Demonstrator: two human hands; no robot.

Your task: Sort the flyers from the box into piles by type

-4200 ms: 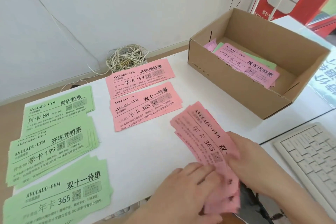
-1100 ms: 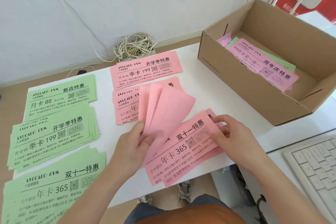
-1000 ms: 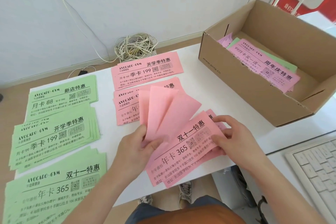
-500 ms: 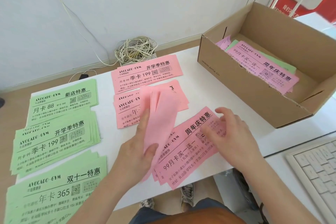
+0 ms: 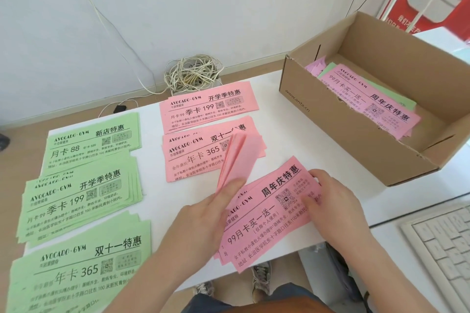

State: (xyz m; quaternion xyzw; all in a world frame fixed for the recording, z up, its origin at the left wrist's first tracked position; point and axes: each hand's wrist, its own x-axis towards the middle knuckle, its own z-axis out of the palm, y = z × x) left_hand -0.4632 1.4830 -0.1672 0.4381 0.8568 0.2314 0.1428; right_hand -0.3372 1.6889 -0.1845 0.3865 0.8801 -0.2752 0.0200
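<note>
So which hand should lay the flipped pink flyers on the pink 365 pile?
The left hand holds the flipped pink flyers over the pink 365 pile; the right hand grips the pink anniversary stack.

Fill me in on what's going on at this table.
A person is sorting gym flyers. The left hand holds up a few face-down pink flyers above the pink 365 pile; the right hand holds a pink anniversary stack at the table's near edge. Three green piles lie left; the box holds more.
</note>
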